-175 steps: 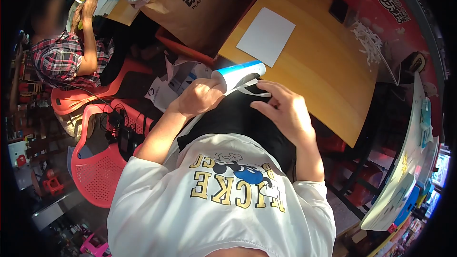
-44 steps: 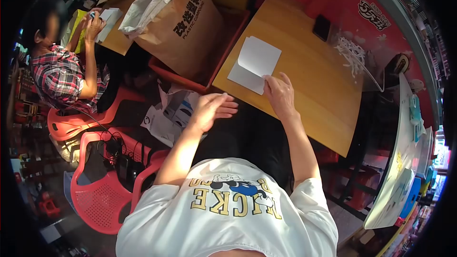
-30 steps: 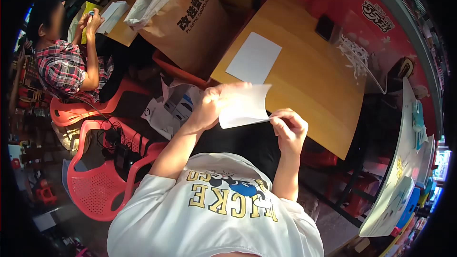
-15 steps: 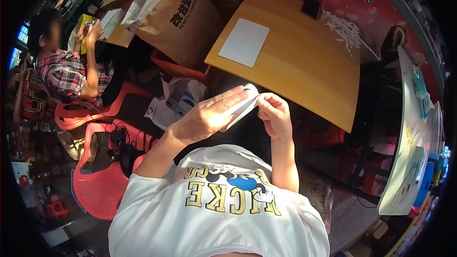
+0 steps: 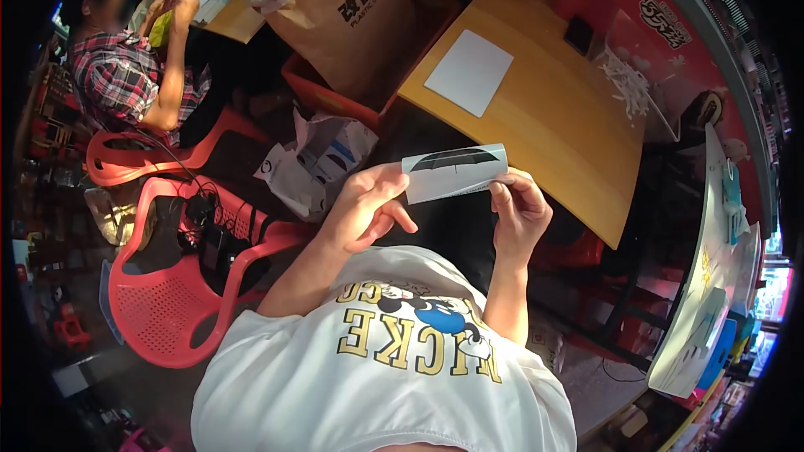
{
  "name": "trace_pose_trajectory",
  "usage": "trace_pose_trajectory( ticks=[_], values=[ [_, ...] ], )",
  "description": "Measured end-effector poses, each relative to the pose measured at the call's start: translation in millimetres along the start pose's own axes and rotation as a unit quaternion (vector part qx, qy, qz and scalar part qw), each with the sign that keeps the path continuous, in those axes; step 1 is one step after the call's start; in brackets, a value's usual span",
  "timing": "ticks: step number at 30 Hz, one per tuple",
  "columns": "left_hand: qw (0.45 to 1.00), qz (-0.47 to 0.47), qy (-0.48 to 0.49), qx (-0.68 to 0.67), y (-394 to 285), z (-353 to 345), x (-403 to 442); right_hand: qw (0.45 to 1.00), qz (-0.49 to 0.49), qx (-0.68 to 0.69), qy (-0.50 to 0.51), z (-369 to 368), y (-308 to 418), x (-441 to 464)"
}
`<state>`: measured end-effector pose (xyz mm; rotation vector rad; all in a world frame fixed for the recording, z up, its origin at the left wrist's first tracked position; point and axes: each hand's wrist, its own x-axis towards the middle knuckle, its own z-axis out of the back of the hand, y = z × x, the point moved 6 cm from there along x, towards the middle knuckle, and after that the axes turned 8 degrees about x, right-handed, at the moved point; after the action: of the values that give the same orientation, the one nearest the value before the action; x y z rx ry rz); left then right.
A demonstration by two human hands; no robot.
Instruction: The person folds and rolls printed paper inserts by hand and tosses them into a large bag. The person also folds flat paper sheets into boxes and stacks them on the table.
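On the near side of the table (image 5: 569, 117), my right hand (image 5: 521, 211) pinched the curled sheet (image 5: 456, 174) at right; my left hand (image 5: 367, 208), fingers parted, touched its left end.

The curled sheet (image 5: 444, 188) is whitish grey, with a black umbrella shape printed on it. White paper (image 5: 471, 73) lies on the yellow-brown, wood-toned table (image 5: 553, 125). The white T-shirt (image 5: 377, 410) bears gold letters edged in black and a blue, black and white cartoon figure (image 5: 440, 315). Black characters mark the brown sack (image 5: 343, 42). The pinkish-red chair (image 5: 163, 310) has a dotted pattern of holes; the co-worker's shirt (image 5: 121, 75) is red, black and white plaid.
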<state>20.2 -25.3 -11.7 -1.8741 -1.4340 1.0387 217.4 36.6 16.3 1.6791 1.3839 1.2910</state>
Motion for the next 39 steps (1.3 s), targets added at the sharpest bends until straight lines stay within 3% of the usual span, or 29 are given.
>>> trace_pose_trajectory(
  ticks=[4,6,7,9,13,16,18,25,39],
  values=[
    [0.992,0.075,0.075,-0.067,9.2,-10.8,17.8,0.998,-0.044,0.038,0.004,7.8,-12.4,6.9],
    [0.998,0.052,0.017,0.024,12.6,-8.0,24.6,0.995,-0.070,0.070,-0.018,14.1,-16.4,13.4],
    [0.995,0.055,0.061,0.059,9.0,-12.1,26.6,0.990,-0.094,0.103,-0.035,17.3,-20.3,17.5],
    [0.998,0.027,0.011,0.058,8.7,-17.4,34.8,0.988,-0.111,0.086,-0.059,22.0,-26.5,23.1],
    [0.996,-0.015,0.064,-0.054,-5.7,-32.0,50.5,0.987,-0.121,0.086,-0.068,25.6,-34.4,36.8],
    [0.982,-0.096,0.002,0.164,-4.7,-28.1,60.1,0.979,-0.164,0.089,-0.087,28.4,-38.0,45.9],
    [0.983,-0.039,-0.055,0.172,-4.1,-25.6,66.8,0.978,-0.186,0.072,-0.062,32.4,-45.8,50.3],
    [0.987,-0.011,-0.066,0.148,-3.3,-17.0,82.7,0.957,-0.266,0.112,-0.005,38.4,-66.3,66.1],
    [0.995,0.011,-0.103,0.002,9.2,6.8,96.3,0.953,-0.288,0.094,0.022,27.0,-85.8,87.0]
  ],
)
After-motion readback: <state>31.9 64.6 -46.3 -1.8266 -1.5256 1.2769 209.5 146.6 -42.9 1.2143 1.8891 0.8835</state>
